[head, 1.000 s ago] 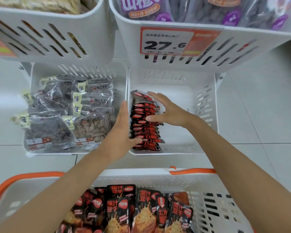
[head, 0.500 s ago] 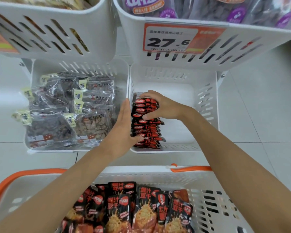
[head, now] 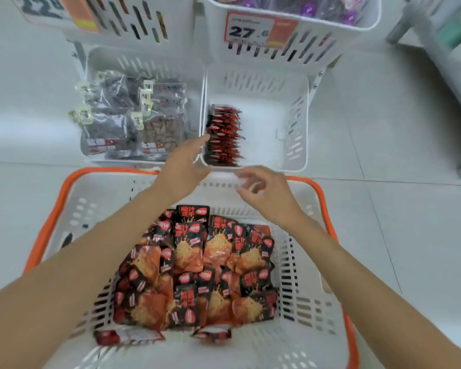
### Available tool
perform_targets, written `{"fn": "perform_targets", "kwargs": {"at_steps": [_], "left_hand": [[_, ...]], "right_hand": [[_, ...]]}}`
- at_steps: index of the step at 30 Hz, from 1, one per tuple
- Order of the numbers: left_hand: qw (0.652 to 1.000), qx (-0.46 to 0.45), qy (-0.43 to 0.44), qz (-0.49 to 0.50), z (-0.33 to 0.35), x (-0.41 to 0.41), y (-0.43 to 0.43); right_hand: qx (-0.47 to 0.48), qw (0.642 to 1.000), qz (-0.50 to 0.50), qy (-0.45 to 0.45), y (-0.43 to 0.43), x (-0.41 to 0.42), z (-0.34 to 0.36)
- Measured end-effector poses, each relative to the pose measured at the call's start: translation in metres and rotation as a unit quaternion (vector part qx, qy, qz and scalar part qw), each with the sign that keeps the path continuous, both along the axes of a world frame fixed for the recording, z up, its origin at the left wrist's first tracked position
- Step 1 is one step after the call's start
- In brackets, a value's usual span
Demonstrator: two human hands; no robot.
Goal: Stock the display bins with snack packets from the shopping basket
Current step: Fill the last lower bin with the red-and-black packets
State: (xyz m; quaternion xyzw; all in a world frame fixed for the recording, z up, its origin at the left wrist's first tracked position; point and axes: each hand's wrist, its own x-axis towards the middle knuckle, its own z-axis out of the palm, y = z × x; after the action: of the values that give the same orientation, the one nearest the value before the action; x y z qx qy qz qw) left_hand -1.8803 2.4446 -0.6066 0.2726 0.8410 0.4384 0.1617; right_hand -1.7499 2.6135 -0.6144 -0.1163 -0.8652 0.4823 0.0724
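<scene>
Snack packets (head: 197, 267), the red and black ones, are mostly in a loose heap in the middle of the shopping basket (head: 91, 209), facing every which way, with a couple lying flat at the near edge. One neat row (head: 224, 137) of them already stands on edge along the left wall of the lower right display bin (head: 272, 123), and the rest of that bin's floor shows bare white. Left hand (head: 181, 169) is flat-ish with fingers stretched out and relaxed, holding nothing, just by the bin's front left corner. Right hand (head: 266, 193) hovers over the basket's far rim with fingers loosely curled, and it looks empty, though the blur there makes me not 100% sure. So I'd call this the reach for the next batch. My tip for doing it well: don't grab a random fistful. Square up a small stack in the basket first, logos all the same way, pinch it from both ends, then stand it in the bin right beside the existing row. Use one hand as a bookend so the row doesn't domino, since those slippery packets will probably flop. And keep them out of the neighbouring bin with the clear bags (head: 133, 121).
</scene>
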Motion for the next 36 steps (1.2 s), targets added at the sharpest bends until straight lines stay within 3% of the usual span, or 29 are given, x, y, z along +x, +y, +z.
{"fn": "perform_targets", "kwargs": {"at_steps": [2, 5, 8, 11, 15, 17, 21, 23, 25, 27, 31, 36], "left_hand": [[0.999, 0.023, 0.025, 0.001, 0.000, 0.022, -0.021], [0.999, 0.038, 0.000, 0.003, -0.004, 0.052, -0.049], [0.998, 0.001, -0.066, 0.018, -0.016, 0.076, -0.073], [0.994, -0.061, -0.087, 0.013, -0.034, 0.090, -0.092], [0.986, -0.091, -0.141, 0.019, -0.056, 0.097, -0.102], [0.982, -0.105, -0.154, 0.008, -0.060, 0.101, -0.095], [0.980, -0.093, -0.171, -0.033, -0.052, 0.106, -0.065], [0.966, -0.089, -0.236, -0.049, -0.047, 0.105, -0.053], [0.927, -0.015, -0.374, 0.004, -0.042, 0.100, -0.051], [0.873, 0.080, -0.479, 0.046, -0.039, 0.098, -0.056], [0.843, 0.148, -0.510, 0.086, -0.037, 0.102, -0.062], [0.786, 0.206, -0.571, 0.117, -0.041, 0.106, -0.074]], "right_hand": [[-0.012, 0.993, 0.033, -0.114, -0.006, 0.030, -0.030], [0.058, 0.946, 0.094, -0.305, 0.003, 0.060, -0.081], [0.128, 0.902, 0.137, -0.389, 0.009, 0.068, -0.116], [0.173, 0.880, 0.145, -0.418, 0.004, 0.060, -0.125], [0.222, 0.869, 0.157, -0.413, 0.012, 0.046, -0.112], [0.166, 0.895, 0.159, -0.383, 0.016, 0.043, -0.093], [0.017, 0.960, 0.163, -0.228, -0.002, 0.035, -0.043], [-0.068, 0.969, 0.147, -0.184, -0.015, 0.032, -0.023], [-0.103, 0.977, 0.120, -0.146, -0.024, 0.033, -0.013], [-0.079, 0.982, 0.102, -0.139, -0.026, 0.036, -0.011], [0.069, 0.976, 0.128, -0.162, -0.030, 0.041, -0.008], [0.106, 0.986, 0.073, -0.106, -0.048, 0.046, -0.001]]}}
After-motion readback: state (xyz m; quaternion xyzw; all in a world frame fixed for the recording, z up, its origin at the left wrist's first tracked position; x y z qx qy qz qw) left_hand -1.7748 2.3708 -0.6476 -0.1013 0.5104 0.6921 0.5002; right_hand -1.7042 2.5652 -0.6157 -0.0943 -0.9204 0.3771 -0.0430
